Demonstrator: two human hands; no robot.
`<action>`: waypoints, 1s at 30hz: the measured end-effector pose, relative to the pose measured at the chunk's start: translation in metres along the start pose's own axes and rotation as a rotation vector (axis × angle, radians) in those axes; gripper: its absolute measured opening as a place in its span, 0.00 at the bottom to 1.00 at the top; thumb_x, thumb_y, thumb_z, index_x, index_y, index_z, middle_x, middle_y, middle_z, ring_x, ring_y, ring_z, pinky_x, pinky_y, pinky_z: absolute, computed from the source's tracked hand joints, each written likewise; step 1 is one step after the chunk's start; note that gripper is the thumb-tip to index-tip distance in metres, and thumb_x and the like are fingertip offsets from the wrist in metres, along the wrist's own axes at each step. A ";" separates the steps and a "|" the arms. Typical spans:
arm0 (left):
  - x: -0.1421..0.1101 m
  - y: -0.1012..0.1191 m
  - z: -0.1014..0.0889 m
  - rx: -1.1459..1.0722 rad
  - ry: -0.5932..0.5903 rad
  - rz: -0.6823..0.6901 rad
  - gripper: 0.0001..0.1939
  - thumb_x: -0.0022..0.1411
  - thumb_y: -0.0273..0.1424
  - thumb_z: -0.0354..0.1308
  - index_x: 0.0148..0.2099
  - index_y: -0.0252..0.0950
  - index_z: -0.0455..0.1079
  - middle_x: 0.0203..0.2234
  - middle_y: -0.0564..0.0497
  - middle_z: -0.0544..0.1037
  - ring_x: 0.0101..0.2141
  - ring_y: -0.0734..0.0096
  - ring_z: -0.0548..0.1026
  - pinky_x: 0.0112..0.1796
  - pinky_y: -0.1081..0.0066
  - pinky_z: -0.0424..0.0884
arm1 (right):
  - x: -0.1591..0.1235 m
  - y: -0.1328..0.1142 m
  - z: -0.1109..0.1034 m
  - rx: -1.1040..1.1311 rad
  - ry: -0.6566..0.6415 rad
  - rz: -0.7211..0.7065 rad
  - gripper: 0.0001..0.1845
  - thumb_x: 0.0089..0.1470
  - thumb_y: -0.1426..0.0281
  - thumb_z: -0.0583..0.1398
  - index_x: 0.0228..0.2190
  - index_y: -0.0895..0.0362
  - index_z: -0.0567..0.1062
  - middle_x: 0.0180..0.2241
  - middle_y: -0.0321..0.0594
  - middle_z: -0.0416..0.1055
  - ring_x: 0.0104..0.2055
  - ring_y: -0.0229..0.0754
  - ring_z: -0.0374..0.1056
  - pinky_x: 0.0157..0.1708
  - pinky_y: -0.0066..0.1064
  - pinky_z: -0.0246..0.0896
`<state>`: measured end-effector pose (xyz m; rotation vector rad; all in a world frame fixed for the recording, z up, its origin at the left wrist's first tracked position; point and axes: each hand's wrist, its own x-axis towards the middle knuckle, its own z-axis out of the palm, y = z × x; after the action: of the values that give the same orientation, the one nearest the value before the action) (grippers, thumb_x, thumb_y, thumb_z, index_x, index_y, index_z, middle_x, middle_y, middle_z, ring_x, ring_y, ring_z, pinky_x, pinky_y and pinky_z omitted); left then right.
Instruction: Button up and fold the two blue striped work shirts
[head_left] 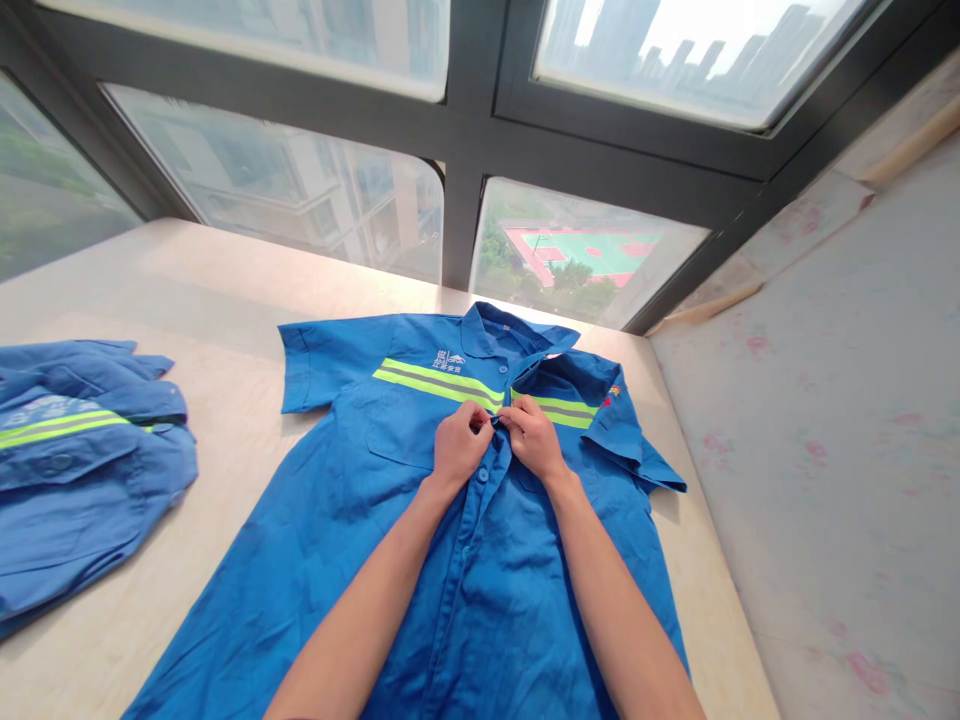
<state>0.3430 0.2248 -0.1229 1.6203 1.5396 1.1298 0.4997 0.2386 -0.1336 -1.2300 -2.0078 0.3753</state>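
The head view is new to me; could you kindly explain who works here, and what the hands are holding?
There is no machine here, only a person's bare left hand and right hand, seen by a camera worn on the head, looking forward and down. On the pale surface lies a blue short-sleeved shirt, its collar toward the windows. To its left lies another blue garment, partly out of view. Both hands pinch the shirt at its front opening.

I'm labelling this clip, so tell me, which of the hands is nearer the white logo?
Left. The left hand is just below the logo; the right hand is farther off, below and to its right.
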 end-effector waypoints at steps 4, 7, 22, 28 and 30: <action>0.002 -0.002 -0.003 -0.037 -0.019 0.004 0.05 0.58 0.25 0.56 0.30 0.38 0.65 0.25 0.55 0.76 0.28 0.72 0.75 0.32 0.74 0.67 | 0.000 -0.001 -0.001 0.024 0.000 0.013 0.12 0.62 0.72 0.54 0.35 0.56 0.79 0.33 0.42 0.65 0.36 0.43 0.65 0.36 0.32 0.62; 0.003 -0.004 -0.004 -0.082 -0.039 0.010 0.04 0.59 0.26 0.56 0.31 0.38 0.65 0.27 0.54 0.78 0.30 0.70 0.76 0.32 0.73 0.68 | 0.000 0.000 -0.001 0.058 0.004 0.008 0.11 0.62 0.71 0.55 0.37 0.56 0.79 0.34 0.42 0.65 0.38 0.43 0.66 0.37 0.33 0.63; 0.004 -0.005 -0.001 -0.202 0.023 -0.033 0.04 0.55 0.26 0.59 0.35 0.38 0.68 0.30 0.52 0.81 0.31 0.69 0.79 0.34 0.72 0.73 | 0.001 -0.005 -0.004 0.134 0.215 -0.003 0.04 0.59 0.69 0.61 0.31 0.55 0.72 0.31 0.35 0.62 0.25 0.34 0.56 0.28 0.29 0.59; 0.004 -0.004 -0.002 -0.253 0.045 -0.063 0.09 0.54 0.25 0.59 0.39 0.37 0.70 0.31 0.51 0.82 0.33 0.68 0.81 0.37 0.71 0.75 | 0.000 -0.010 -0.008 0.109 0.044 0.045 0.08 0.59 0.67 0.59 0.30 0.55 0.77 0.26 0.35 0.63 0.25 0.36 0.59 0.28 0.29 0.56; 0.004 -0.003 -0.002 -0.260 0.039 -0.065 0.08 0.54 0.25 0.59 0.39 0.37 0.70 0.31 0.51 0.82 0.33 0.68 0.81 0.37 0.70 0.75 | 0.001 -0.012 -0.011 0.121 0.010 0.123 0.09 0.58 0.66 0.60 0.29 0.55 0.78 0.25 0.36 0.64 0.26 0.37 0.60 0.29 0.30 0.56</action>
<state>0.3391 0.2287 -0.1243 1.3730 1.3945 1.2741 0.4998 0.2321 -0.1187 -1.2799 -1.8772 0.5415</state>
